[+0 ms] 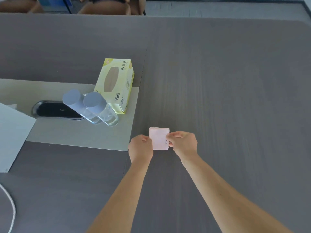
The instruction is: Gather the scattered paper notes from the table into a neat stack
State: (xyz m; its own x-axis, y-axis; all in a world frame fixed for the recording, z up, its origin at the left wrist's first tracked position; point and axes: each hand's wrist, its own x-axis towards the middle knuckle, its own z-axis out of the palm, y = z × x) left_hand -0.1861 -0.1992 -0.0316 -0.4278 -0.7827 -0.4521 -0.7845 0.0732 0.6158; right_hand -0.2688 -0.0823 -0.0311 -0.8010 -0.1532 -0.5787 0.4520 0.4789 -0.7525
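Both bare hands meet over the grey table (218,81) and hold a small stack of pale pink paper notes (159,138) between them. The left hand (140,147) grips the stack's left edge, fingers curled in against the paper. The right hand (183,143) pinches the right edge, thumb on top and fingers underneath, right where a few dark handwritten marks show on the top sheet. The notes lie nearly square on one another, with only slight offsets at the far edge. Whether the stack rests on the table or is lifted a little above it cannot be told from this view.

Beyond the left hand and further to its left stand two clear bottles with grey caps (94,106), touching side by side. Just behind them is a yellow tissue box (116,84), its oval opening facing up. To the left of the bottles a dark oval tray (55,110) sits on a pale beige inset panel (80,133) in the table, whose near corner ends just beside the left hand. Far to the left of that hand lies a white sheet of paper (13,132), and nearer the person, at the left border, a white cord (11,207) curves across the tabletop. Well beyond both hands, past the far table edge, brown chairs (104,7) are partly visible.
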